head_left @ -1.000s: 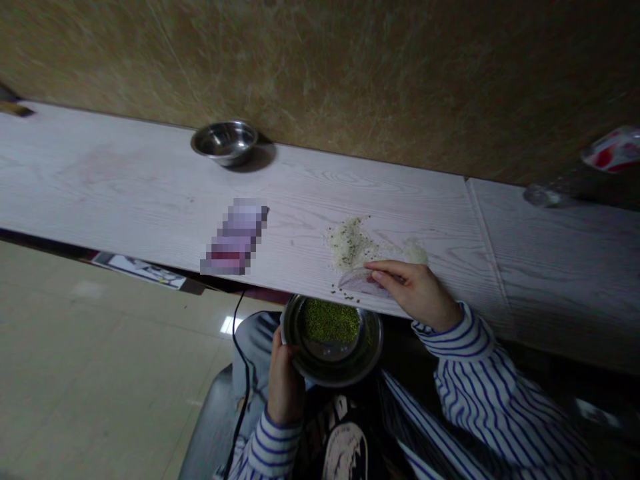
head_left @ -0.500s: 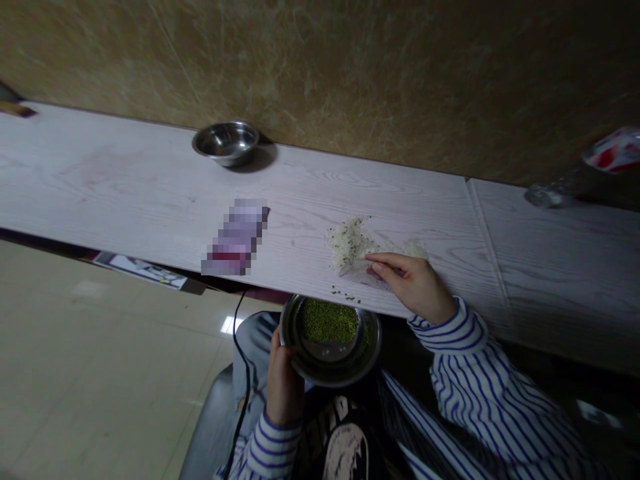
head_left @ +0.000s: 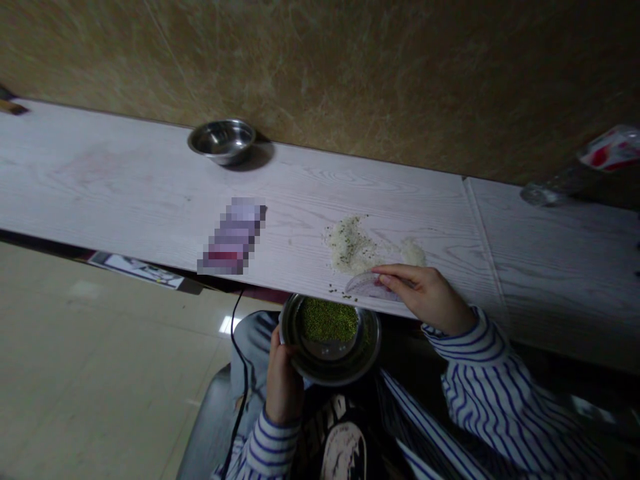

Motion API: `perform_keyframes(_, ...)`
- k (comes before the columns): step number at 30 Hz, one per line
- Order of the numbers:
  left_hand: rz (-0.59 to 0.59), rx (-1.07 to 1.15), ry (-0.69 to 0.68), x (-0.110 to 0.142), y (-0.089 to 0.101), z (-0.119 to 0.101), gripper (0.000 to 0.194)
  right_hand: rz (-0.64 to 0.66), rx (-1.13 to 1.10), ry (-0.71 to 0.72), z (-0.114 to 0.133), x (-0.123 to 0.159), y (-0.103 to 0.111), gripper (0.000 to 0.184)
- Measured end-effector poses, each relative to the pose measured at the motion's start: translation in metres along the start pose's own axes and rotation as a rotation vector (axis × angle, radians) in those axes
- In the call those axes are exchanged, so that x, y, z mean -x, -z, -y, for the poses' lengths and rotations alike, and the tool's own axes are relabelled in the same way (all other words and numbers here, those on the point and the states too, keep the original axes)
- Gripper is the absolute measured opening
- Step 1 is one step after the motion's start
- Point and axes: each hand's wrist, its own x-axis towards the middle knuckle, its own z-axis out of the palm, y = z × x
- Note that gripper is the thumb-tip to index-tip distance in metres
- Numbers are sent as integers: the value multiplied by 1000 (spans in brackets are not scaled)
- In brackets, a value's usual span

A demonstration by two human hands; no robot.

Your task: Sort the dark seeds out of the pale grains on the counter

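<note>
While the left hand (head_left: pixel 285 387) steadies from the side, head view: its grip is closed on the left of the steel bowl (head_left: pixel 345 373), thumb over the rim.
Steel bowl: just below the front edge of the bench (head_left: pixel 430 200); whether it touches that edge I cannot tell.
Green grains (head_left: pixel 330 320): inside the steel bowl, gathered toward the bench side.
Right hand (head_left: pixel 435 300): grip pinched on a thin clear piece (head_left: pixel 363 285), thumb against fingers, just beside the rice pile (head_left: pixel 347 245).
Rice pile: on the bench, flecked with darker grains; a smaller heap (head_left: pixel 413 252) lies beyond the right hand.
Stray grains (head_left: pixel 345 296): between rice pile and bench edge; a hasty sweep could knock them past the rim onto the floor (head_left: pixel 125 347).
Spill risk: one hand alone seems to steady the steel bowl, so a slackened hold or shifted leg could tip it.
Clear-piece risk: it looks flimsy; pressed hard, it might bend, slip the pinch and flick rice about.
</note>
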Motion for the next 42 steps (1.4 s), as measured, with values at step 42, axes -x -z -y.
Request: perform_keyframes(42, 24, 38, 18, 8, -11, -7, 54, -181, -102, -124, 12, 39, -38, 35)
